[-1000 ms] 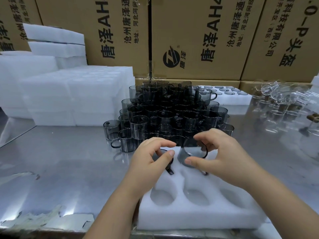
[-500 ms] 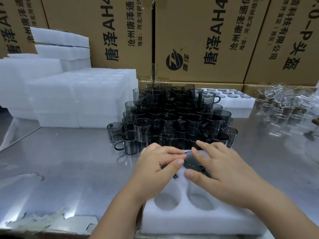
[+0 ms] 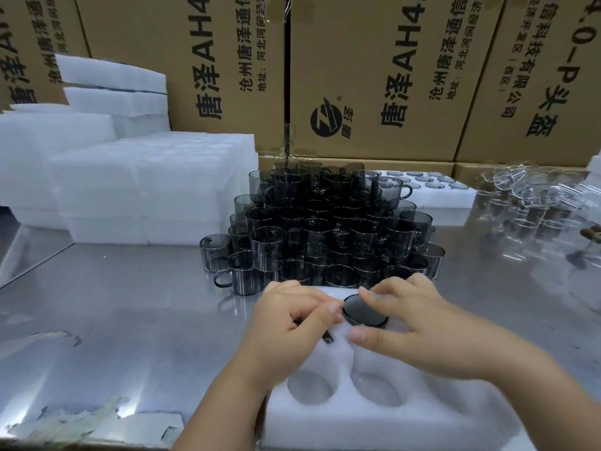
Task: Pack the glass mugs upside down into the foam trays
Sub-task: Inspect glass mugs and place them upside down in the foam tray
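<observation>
A white foam tray with round pockets lies at the table's front edge. In its back row sits an upside-down smoky glass mug, its dark round base facing up. My right hand lies spread over it, straight fingertips touching the far rim of the base and the thumb on the foam in front. My left hand curls over a second mug in the pocket to the left. Only that mug's handle shows below my fingers. Two empty pockets lie nearer me.
A tall pile of smoky mugs stands just behind the tray. Stacked foam trays fill the back left, a packed tray and clear glass mugs the back right. Cardboard boxes wall off the rear of the steel table.
Both mugs were held above the back row, then went down into the pockets. The right mug now sits sunk with only its base showing, and my right fingers have slid back off it.
</observation>
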